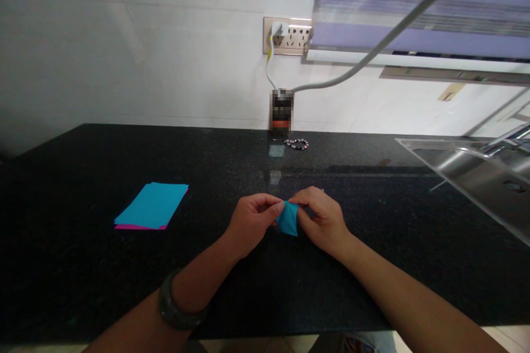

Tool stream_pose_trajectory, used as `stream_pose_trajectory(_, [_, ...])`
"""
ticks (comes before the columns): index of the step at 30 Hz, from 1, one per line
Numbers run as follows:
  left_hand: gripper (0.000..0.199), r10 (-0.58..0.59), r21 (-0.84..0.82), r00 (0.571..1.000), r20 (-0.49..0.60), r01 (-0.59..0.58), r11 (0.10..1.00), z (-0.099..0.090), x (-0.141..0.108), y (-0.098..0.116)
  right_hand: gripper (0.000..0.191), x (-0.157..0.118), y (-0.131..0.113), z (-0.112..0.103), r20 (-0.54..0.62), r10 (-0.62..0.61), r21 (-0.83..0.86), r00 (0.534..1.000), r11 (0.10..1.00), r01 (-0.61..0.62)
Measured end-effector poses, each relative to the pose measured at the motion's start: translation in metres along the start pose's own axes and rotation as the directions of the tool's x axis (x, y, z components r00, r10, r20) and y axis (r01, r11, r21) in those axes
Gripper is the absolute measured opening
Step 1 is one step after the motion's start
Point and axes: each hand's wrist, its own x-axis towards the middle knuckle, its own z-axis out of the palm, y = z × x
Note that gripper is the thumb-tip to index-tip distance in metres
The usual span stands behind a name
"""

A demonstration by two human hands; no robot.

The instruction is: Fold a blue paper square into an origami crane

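Note:
A small folded piece of blue paper (287,219) is held between my two hands above the dark countertop. Thumb and fingers of my left hand (257,219) pinch its upper left edge. On the other side, my right hand (322,218) grips the upper right edge between thumb and forefinger. The paper narrows toward the top and has a pointed lower right corner. Some of my fingertips are hidden behind it. To the left lies a stack of blue paper sheets (153,205), with pink paper (141,227) showing beneath its near edge.
Against the wall stands a blurred-out box-like object (281,110) with a beaded strap (298,144) beside it. A grey hose (351,70) runs up to the right from there. A wall socket (296,37) holds a white plug. The steel sink (476,171) is at the right of the black countertop (83,281).

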Motion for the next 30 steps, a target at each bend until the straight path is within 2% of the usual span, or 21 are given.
stream_pose_trajectory(6, [0.019, 0.020, 0.016, 1.000, 0.004, -0.020, 1.000, -0.0005, 0.0002, -0.0018, 0.015, -0.0003, 0.0014, -0.0001, -0.012, -0.038, -0.016, 0.999, 0.999, 0.038])
stream_pose_trajectory(17, [0.018, 0.013, -0.083, 1.000, -0.003, -0.013, 0.996, 0.0026, -0.0003, -0.0029, 0.017, -0.0004, 0.0008, -0.0029, -0.032, -0.134, -0.118, 0.990, 0.985, 0.129])
stream_pose_trajectory(30, [0.019, -0.032, -0.214, 0.999, 0.005, 0.032, 0.976, 0.0026, -0.0008, -0.0022, 0.018, -0.0002, -0.0014, -0.0058, 0.051, -0.199, -0.232, 0.979, 0.951, 0.205])
